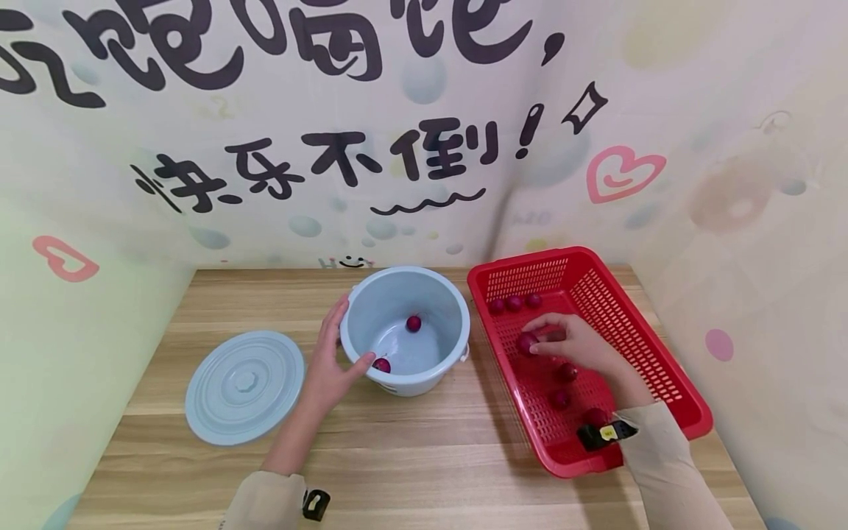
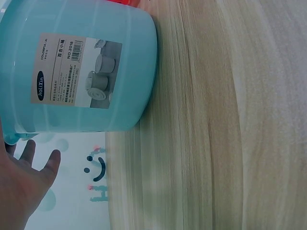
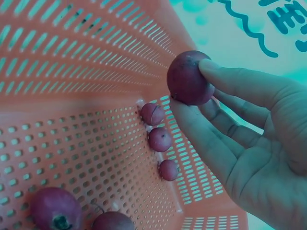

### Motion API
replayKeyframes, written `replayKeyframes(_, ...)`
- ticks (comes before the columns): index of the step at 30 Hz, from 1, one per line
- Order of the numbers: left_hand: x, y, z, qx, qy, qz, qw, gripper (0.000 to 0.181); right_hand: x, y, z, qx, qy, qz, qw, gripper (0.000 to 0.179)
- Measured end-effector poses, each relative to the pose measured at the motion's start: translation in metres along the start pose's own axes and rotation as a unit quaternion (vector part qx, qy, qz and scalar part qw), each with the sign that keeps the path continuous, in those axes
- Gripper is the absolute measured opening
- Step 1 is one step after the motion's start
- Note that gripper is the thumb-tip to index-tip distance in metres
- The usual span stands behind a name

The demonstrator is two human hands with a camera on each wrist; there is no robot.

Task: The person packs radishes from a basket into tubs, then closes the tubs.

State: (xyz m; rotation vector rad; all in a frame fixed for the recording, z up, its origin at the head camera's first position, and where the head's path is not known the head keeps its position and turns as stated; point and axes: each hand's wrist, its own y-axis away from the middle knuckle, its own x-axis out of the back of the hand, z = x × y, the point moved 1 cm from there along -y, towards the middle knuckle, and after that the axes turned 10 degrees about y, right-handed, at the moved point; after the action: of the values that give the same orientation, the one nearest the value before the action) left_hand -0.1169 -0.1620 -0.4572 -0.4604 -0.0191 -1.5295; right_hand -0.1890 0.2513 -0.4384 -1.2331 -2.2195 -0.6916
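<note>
My right hand (image 1: 573, 344) pinches a round purple-red radish (image 3: 189, 79) between thumb and fingers, above the red basket (image 1: 493, 353). More radishes (image 3: 159, 139) lie on the basket floor, three of them in a row at the far end. My left hand (image 1: 331, 372) rests against the left side of the light-blue bucket (image 1: 411, 379), thumb at the rim and fingers spread along the outside. Straight, parted fingers (image 2: 50, 165) show beside the bucket in the left wrist view. Two radishes (image 1: 414, 323) are inside the bucket, one partly hidden behind the near rim.
A round light-blue lid (image 1: 245, 386) lies flat on the wooden table (image 1: 397, 471), left of the bucket. The basket stands to the bucket's right, close to the right wall. A printed white sheet (image 1: 424, 228) backs the table. Each wrist wears a black strap (image 1: 599, 434).
</note>
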Motion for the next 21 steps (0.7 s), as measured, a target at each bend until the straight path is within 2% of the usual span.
replayKeyframes(7,0.0,0.0,-0.001,-0.002,0.002,0.001,1.0,0.091,0.001,-0.003,-0.01,0.001,0.018,0.048,0.9987,0.031)
replayKeyframes(21,0.0,0.0,-0.002,0.003,0.008,0.0,1.0,0.091,-0.002,-0.014,-0.03,0.025,0.015,0.075,0.9968,0.031)
